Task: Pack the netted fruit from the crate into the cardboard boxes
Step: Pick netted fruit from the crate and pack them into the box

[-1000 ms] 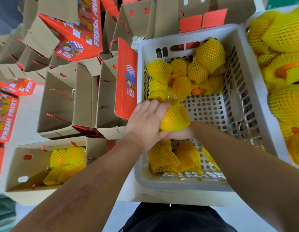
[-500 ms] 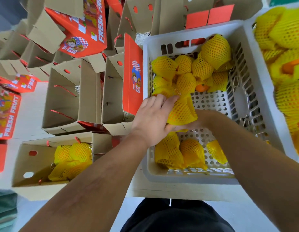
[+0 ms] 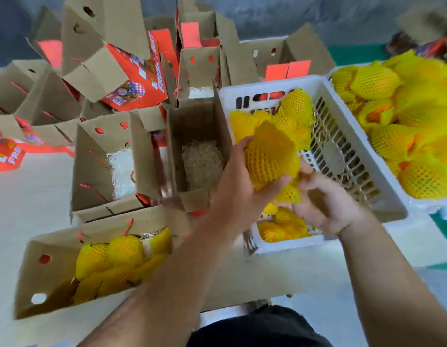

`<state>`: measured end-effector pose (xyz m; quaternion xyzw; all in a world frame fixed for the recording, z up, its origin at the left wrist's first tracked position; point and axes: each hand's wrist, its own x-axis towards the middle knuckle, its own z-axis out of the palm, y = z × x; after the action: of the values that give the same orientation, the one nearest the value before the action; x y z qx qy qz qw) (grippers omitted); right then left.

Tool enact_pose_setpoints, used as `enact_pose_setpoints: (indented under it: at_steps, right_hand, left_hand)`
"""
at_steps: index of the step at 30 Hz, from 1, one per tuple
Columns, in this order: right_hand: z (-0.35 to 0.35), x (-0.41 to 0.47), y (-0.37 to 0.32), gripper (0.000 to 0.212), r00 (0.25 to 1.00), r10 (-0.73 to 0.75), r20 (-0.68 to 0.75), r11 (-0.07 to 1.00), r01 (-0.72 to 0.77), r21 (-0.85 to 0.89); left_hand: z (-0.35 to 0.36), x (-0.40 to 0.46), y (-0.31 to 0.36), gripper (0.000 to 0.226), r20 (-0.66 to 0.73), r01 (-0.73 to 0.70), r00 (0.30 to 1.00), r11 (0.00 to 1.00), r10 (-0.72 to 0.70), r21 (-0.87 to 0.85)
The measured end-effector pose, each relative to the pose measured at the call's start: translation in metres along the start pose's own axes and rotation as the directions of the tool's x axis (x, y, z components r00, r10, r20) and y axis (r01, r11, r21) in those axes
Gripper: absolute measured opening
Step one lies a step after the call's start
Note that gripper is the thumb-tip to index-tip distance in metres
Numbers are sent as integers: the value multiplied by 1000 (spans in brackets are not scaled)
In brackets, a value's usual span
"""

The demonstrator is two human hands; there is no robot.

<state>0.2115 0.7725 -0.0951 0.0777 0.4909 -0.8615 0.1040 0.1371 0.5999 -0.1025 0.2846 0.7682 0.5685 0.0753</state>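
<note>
The head camera looks down on a pale table crowded with cardboard boxes and two white crates. The left hand grips a netted fruit in yellow foam mesh, fingers curled round its left side and thumb under it, holding it up over the left rim of the near crate. The right hand is just beside it, below and to the right, its fingers curled at the loose lower end of the same net; motion blur hides whether they actually pinch the mesh, so I cannot tell its grip.

More netted fruit lies in the near crate: a cluster at the far end and a few pieces at the near end, with bare perforated floor between. The second crate, to the right, is heaped with netted fruit.

To the left of the held fruit stands an open box with pale shredded padding at its bottom. Beside that is another open box, also padded. Nearest the person, the front box holds several netted fruits. Behind them more boxes stand open or tipped, one red printed box lying tilted on the others.
</note>
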Motion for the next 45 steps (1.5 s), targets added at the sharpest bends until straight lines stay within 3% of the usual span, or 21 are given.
enact_pose_setpoints:
  at_steps: [2, 6, 11, 14, 19, 23, 27, 29, 31, 33, 35, 37, 39, 42, 45]
  right_hand:
    - [48, -1, 14, 44, 995, -99, -23, 969, 102, 224]
    - [128, 12, 53, 44, 940, -180, -288, 982, 187, -5]
    - [205, 27, 109, 54, 962, -110, -248, 992, 120, 28]
    - [242, 41, 138, 57, 952, -44, -303, 997, 60, 43]
    - [289, 68, 172, 63, 924, 75, -374, 997, -72, 22]
    - [292, 84, 191, 49, 891, 92, -444, 987, -140, -75]
    - [280, 99, 193, 37, 854, 247, -459, 961, -276, 5]
    - [278, 107, 195, 37, 845, 295, -446, 942, -336, -13]
    - [281, 116, 200, 32, 831, 300, -468, 884, -427, -189]
    - [287, 125, 205, 27, 828, 270, -491, 707, -517, -482]
    - [292, 135, 216, 40, 846, 221, -485, 545, -520, -658]
    - [295, 144, 226, 46, 852, 184, -490, 494, -511, -704]
    - [293, 148, 232, 47, 842, 186, -507, 524, -522, -673]
    - [282, 146, 234, 46, 797, 250, -550, 611, -570, -549]
    - [273, 146, 238, 42, 796, 232, -559, 627, -562, -540]
  left_hand:
    - [-32, -18, 9, 80, -47, 45, 998, 988, -52, -148]
    - [-96, -53, 13, 77, -156, -35, 987, 928, -25, -370]
    - [-174, -99, -9, 68, -226, 140, 934, 866, -275, -479]
    - [-212, -126, -32, 66, -198, 304, 856, 776, -477, -553]
    - [-259, -161, -75, 27, -117, 436, 751, 621, -650, -651]
    - [-283, -169, -100, 34, 15, 497, 647, 406, -762, -767]
    - [-281, -165, -115, 43, 107, 612, 517, 280, -849, -739]
    - [-274, -161, -127, 64, 82, 676, 442, 271, -893, -686]
    - [-271, -157, -134, 72, 25, 753, 376, 289, -926, -591]
    - [-274, -160, -139, 70, -54, 770, 342, 313, -938, -555]
    - [-279, -165, -145, 61, -96, 758, 399, 387, -912, -525]
    - [-275, -159, -145, 54, -68, 837, 387, 382, -919, -391]
    - [-271, -153, -144, 69, -22, 908, 332, 326, -943, -265]
    - [-275, -165, -150, 95, -90, 891, 378, 389, -921, -236]
    - [-285, -166, -147, 101, -6, 891, 416, 408, -910, -197]
